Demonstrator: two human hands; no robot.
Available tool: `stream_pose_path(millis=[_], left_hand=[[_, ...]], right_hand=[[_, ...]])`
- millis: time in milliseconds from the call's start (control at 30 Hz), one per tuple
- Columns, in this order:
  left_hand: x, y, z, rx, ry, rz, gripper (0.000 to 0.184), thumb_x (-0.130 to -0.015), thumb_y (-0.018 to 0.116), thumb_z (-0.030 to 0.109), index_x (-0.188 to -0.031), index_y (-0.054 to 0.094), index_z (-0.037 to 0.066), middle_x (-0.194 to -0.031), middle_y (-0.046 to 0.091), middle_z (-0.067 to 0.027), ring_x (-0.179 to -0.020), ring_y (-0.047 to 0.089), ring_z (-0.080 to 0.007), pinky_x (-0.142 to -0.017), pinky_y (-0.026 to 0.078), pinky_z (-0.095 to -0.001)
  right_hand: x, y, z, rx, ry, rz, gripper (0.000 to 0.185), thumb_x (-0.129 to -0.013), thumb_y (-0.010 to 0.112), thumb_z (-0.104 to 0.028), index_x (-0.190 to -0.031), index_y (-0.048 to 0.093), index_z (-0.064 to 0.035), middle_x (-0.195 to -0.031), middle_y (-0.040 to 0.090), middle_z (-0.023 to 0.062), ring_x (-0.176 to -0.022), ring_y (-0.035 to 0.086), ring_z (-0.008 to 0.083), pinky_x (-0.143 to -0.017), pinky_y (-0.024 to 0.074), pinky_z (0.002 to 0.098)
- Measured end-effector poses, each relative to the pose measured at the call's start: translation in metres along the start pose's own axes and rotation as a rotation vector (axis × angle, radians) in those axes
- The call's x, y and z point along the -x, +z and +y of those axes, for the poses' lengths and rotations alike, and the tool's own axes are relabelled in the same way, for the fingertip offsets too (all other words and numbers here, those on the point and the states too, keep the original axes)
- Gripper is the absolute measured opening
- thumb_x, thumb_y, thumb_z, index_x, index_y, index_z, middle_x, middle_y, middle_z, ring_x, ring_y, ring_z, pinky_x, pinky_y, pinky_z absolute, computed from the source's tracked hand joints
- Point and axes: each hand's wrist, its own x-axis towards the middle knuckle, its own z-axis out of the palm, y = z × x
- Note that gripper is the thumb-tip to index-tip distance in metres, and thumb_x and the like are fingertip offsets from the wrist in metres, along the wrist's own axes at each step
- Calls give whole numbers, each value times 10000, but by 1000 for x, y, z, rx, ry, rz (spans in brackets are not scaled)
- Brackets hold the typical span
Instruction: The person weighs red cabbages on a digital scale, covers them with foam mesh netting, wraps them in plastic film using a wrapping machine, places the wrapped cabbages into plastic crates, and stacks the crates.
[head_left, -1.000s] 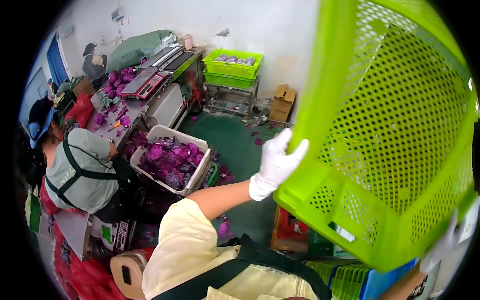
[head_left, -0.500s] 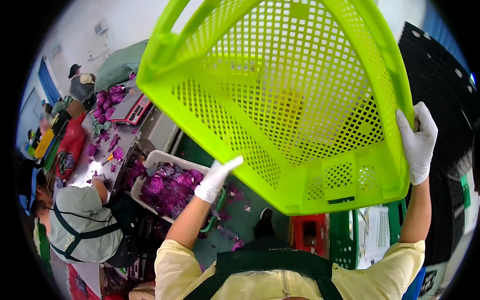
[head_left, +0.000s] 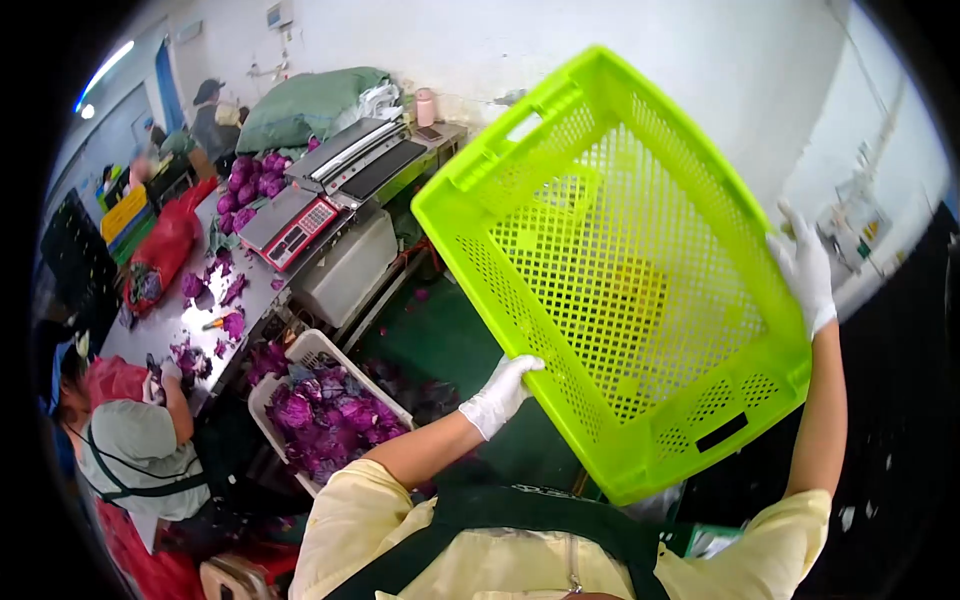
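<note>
A bright green plastic crate [head_left: 640,462] with perforated walls and floor is held up in front of me, tilted, its open side facing me. My left hand [head_left: 503,396], in a white glove, grips its lower left rim with the thumb over the edge. On the right rim is my right hand [head_left: 806,268], also white-gloved; its thumb lies at the edge and some fingers extend upward. Part of the right hand's grip is hidden behind the rim. I see nothing lying in the crate.
To the left stands a pale crate [head_left: 268,415] full of purple cabbage pieces [head_left: 330,415]. A person [head_left: 145,450] works at the metal table [head_left: 185,335], which carries purple cabbages [head_left: 240,195], a red-edged scale [head_left: 290,232] and a wrapping machine [head_left: 355,165]. Behind is a green sack [head_left: 305,108].
The green crate has moved lower and farther from me, showing more of its inside. Both hands moved with it. My view has swung, bringing the wrapping machine into sight.
</note>
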Motion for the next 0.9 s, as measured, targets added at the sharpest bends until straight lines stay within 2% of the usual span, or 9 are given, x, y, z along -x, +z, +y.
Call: stream_pose_path(millis=[133, 200, 267, 400, 500, 600, 700, 833, 900], left_hand=[[-84, -16, 8, 69, -26, 46, 590, -756, 557, 63, -1321, 391, 47, -1226, 537, -103, -1112, 550, -275, -918, 486, -492], [-138, -20, 14, 103, -27, 92, 551, -745, 543, 53, -1277, 401, 82, -1163, 534, -96, -1071, 557, -282, -893, 489, -522], [-205, -28, 22, 94, -2, 153, 559, -750, 542, 52, -1271, 348, 108, -1091, 509, -113, -1033, 557, -296, -847, 509, -538], [-335, -30, 66, 167, 57, 249, 658, -731, 560, 39, -1310, 290, 196, -1091, 505, -111, -972, 574, -306, -776, 543, -529], [-451, -44, 101, 175, 52, 413, 651, -703, 608, 55, -1266, 317, 202, -1137, 511, -81, -994, 568, -288, -729, 546, -521], [-538, -57, 155, 170, -25, 474, 1017, -704, 605, 71, -1501, 1, 254, -1221, 494, -127, -1014, 549, -299, -757, 519, -524], [-617, -77, 206, 106, -42, 541, 1107, -707, 609, 107, -1498, -154, 242, -1294, 467, -176, -1005, 546, -325, -745, 512, -507], [-690, -99, 237, -51, -89, 685, 1029, -748, 575, 204, -1509, -118, 202, -1020, 621, -227, -654, 567, -310, -651, 487, -427], [-699, -110, 255, -39, -162, 665, 1036, -748, 585, 192, -1508, -119, 202, -1102, 589, -223, -778, 575, -320, -708, 490, -436]], right_hand=[[21, 68, 56, -66, 164, -130, 592, -889, 610, -217, -1412, 381, -59, -1277, 512, 262, -1222, 466, 398, -1015, 379, 423], [44, 103, 55, -277, 486, -175, 670, -904, 609, -252, -1450, 296, -24, -1424, 364, 287, -1301, 399, 379, -1085, 306, 397], [67, 176, 68, -565, 680, -58, 747, -902, 626, -275, -1475, 222, -17, -1470, 296, 266, -1302, 394, 342, -1091, 299, 391], [39, 309, 29, -1013, 1236, -383, 706, -900, 633, -243, -1459, 258, -30, -1325, 463, 168, -1128, 526, 269, -950, 446, 363], [-27, 444, 45, -1059, 986, -151, 530, -884, 554, -126, -1369, 368, -20, -1213, 544, 133, -1058, 556, 247, -898, 465, 347], [-107, 547, 82, -975, 1074, -100, 506, -854, 492, -58, -1347, 391, -10, -1201, 545, 139, -1049, 556, 244, -896, 463, 352], [-184, 624, 88, -966, 1083, -144, 486, -841, 470, -52, -1320, 421, 12, -1140, 572, 144, -974, 583, 244, -834, 490, 348], [-230, 699, 114, -868, 1123, -293, 461, -846, 457, -37, -1303, 450, 27, -1116, 587, 146, -906, 612, 251, -786, 515, 354], [-239, 725, 112, -903, 1110, -290, 458, -848, 454, -29, -1302, 453, 27, -1124, 586, 149, -920, 614, 255, -795, 515, 356]])
